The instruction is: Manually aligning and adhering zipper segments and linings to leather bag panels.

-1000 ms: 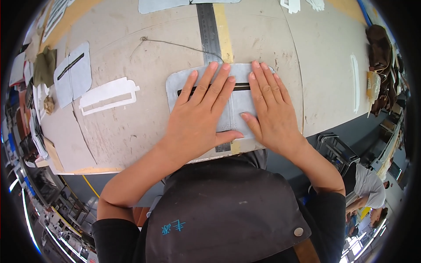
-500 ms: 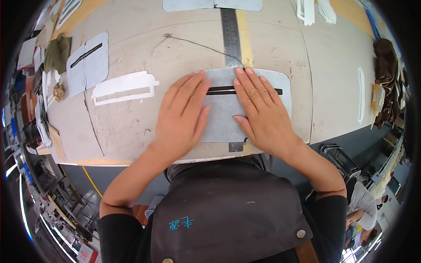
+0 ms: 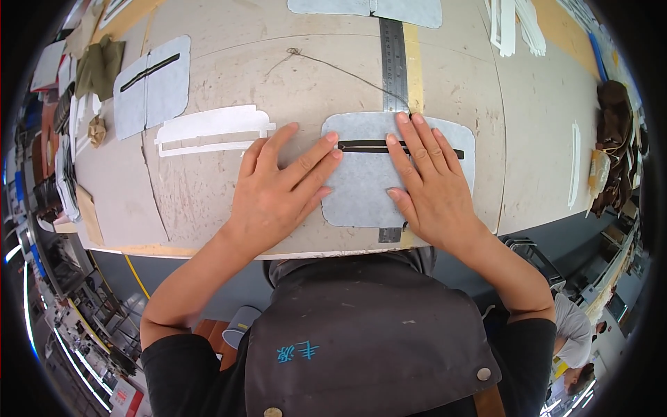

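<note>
Laying the right hand [image 3: 439, 184] flat on the near grey panel [image 3: 365, 187], with fingers a little parted and thumb held out, probably for pinning the sheet evenly against the table [image 3: 229, 76]. Spreading the left hand [image 3: 271, 201] wider, with fingertips reaching the same panel's left edge beside the end of its black slit strip [image 3: 365, 143], seemingly for steadying that side. Pinching nothing in either hand, and leaving the pressure under each impossible to tell. Having the near grey panel close to the table's front edge, directly before the dark brown apron [image 3: 368, 299], perhaps for easy reach. Running a steel ruler [image 3: 394, 62] and a yellow strip [image 3: 415, 66] side by side beneath it, showing past its far and near edges, maybe serving as a straight reference.

Counting two bare hands and three grey panels: the near one, a left panel [image 3: 167, 97] also bearing one black strip, and a far panel [image 3: 410, 10] cut off by the view. Counting one ruler, one yellow strip, one loose dark thread [image 3: 294, 51], one white frame-shaped template [image 3: 215, 124] just beyond the left hand, and one long white strip [image 3: 574, 167] at far right. Seeing further white strips [image 3: 501, 28] at upper right, overlapping too much for a sure count. Showing two metal snaps [image 3: 484, 374] on the apron.
</note>
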Demonstrator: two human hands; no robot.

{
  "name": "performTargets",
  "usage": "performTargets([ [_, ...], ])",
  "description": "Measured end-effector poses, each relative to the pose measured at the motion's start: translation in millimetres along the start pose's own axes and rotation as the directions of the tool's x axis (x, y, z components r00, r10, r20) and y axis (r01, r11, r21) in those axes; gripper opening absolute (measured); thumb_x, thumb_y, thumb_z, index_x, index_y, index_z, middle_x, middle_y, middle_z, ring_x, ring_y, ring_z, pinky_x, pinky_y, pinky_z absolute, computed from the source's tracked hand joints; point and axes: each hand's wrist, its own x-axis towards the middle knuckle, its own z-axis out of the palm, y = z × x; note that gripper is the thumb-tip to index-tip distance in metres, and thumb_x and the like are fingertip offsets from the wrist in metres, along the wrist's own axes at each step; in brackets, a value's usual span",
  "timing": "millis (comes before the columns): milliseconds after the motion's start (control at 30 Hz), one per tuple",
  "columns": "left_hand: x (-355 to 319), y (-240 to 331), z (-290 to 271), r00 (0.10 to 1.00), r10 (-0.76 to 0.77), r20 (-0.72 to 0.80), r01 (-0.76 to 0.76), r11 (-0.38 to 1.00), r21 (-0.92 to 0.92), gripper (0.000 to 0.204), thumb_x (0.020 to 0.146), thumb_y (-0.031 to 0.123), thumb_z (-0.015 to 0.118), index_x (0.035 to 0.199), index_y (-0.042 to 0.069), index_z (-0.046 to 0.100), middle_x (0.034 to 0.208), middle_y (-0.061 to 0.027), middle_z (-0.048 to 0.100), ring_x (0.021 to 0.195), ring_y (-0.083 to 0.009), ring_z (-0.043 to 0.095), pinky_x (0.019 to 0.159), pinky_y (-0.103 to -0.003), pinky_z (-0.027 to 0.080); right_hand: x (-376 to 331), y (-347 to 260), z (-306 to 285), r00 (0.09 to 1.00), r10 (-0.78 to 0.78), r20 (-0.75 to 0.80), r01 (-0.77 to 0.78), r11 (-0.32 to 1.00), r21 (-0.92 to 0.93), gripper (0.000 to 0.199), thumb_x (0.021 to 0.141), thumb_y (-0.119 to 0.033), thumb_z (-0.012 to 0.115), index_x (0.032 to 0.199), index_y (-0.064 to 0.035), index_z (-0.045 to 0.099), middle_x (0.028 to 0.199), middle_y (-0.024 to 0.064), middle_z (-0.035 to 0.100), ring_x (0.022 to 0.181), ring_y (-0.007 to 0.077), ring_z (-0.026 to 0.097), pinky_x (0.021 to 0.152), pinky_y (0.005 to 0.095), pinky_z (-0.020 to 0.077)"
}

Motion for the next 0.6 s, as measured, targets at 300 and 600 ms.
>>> performTargets([
  [300,-17.5,-15.1,-6.2,0.984,-0.1,-0.149,0.087,0.992,-0.095,0.038,0.072,0.008,0.077,0.11,0.009,0.07,0.124,-0.0058,0.063,0.118,-0.032,0.051,0.092,-0.043,0.041,2.8,-1.3,0.2,1.0,-0.013,0.013,0.013,1.0,-0.01,0.065,0.089,-0.032,0.061,0.143,-0.0005,0.042,0.158,0.0185,0.026,0.147,0.0339,0.023,0.119,0.0446,0.0188],
  [600,-12.7,-42.5,-33.2,0.966,-0.202,-0.162,0.205,0.979,0.007,0.033,0.068,0.0,0.074,0.099,0.004,0.067,0.095,-0.0056,0.058,0.096,-0.0266,0.052,0.083,-0.039,0.04,3.4,-5.7,-10.7,1.0,-0.026,-0.004,0.026,0.999,-0.03,0.062,0.09,-0.029,0.061,0.145,-0.0065,0.042,0.158,0.0197,0.025,0.148,0.0386,0.019,0.118,0.0527,0.0164],
])
